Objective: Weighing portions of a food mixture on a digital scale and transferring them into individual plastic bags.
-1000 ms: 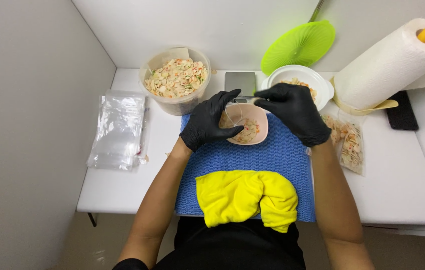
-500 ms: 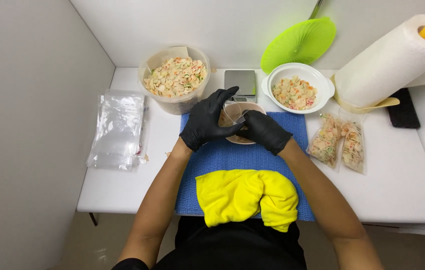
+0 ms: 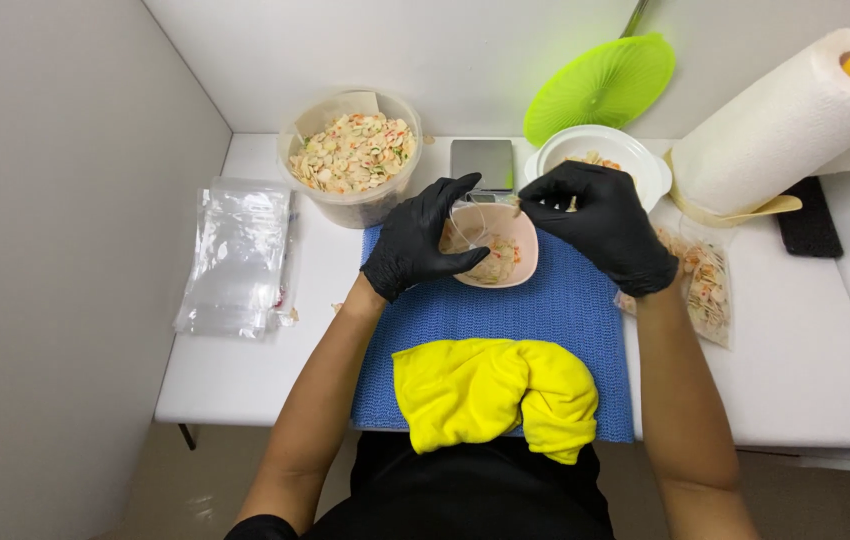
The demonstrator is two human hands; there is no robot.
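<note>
Hands: both are covered by black gloves.
Left hand [image 3: 423,240]: fingers are closed on a small clear plastic bag [image 3: 467,222], held open over a shallow pink bowl [image 3: 498,252].
Right hand [image 3: 600,222]: fingertips are pinched shut at the bag's mouth; whether anything is gripped between them cannot be told.
Pink bowl: it is set on a blue textured mat [image 3: 545,320] at the middle of the white worktop [image 3: 805,370]; mixed flakes are seen inside.
Rear edge: a round clear tub of mixed flakes [image 3: 353,160], a small grey scale [image 3: 482,162] and a white bowl [image 3: 635,160] are lined up.
Left edge: a stack of clear bags [image 3: 235,255] is laid flat.
Front edge: a crumpled yellow cloth [image 3: 490,392] is laid on the mat.
Right side: a filled clear bag [image 3: 705,285] is placed beside a paper towel roll [image 3: 780,125].
</note>
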